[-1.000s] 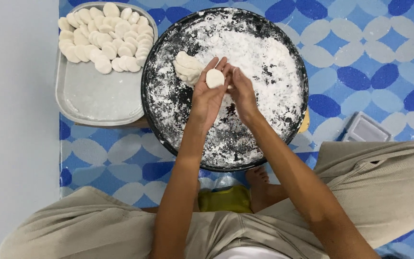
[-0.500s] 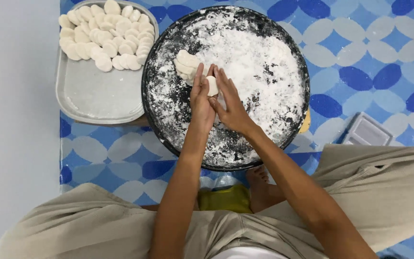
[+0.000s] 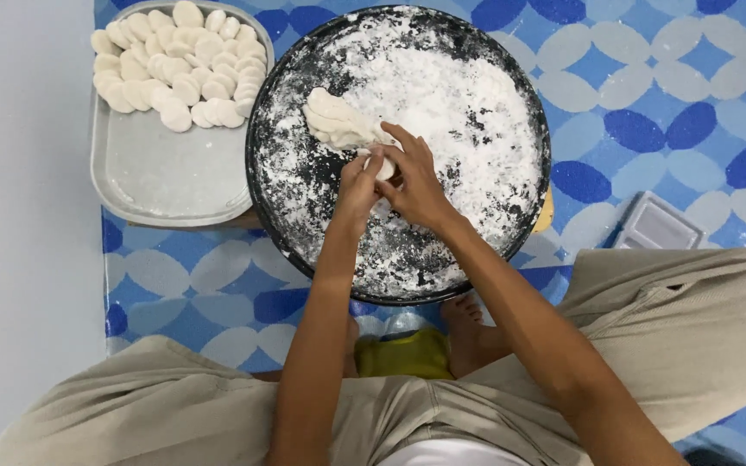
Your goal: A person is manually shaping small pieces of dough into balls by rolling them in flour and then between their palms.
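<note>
Nearest the camera, the person sits on a blue and white patterned floor mat [image 3: 218, 298] with legs in beige trousers [image 3: 701, 345] spread apart, a bare foot [image 3: 464, 324] just below a round black tray [image 3: 280, 203] and a yellow-green object [image 3: 403, 354] beside that foot. Both forearms reach forward over the tray, which is heavily dusted with white flour [image 3: 468, 95]. Over its middle the left hand [image 3: 360, 185] and the right hand [image 3: 416, 177] meet, fingers curled and pinching a small piece of white dough [image 3: 384, 168] between them. Just beyond the hands, touching the flour, lies a larger lump of dough [image 3: 338, 121]. To the right of the tray a small grey rectangular container [image 3: 658, 224] rests on the mat. Farther off at the upper left, a grey metal tray [image 3: 166, 173] holds many flattened round dough discs [image 3: 179, 60], crowded along its far end.
</note>
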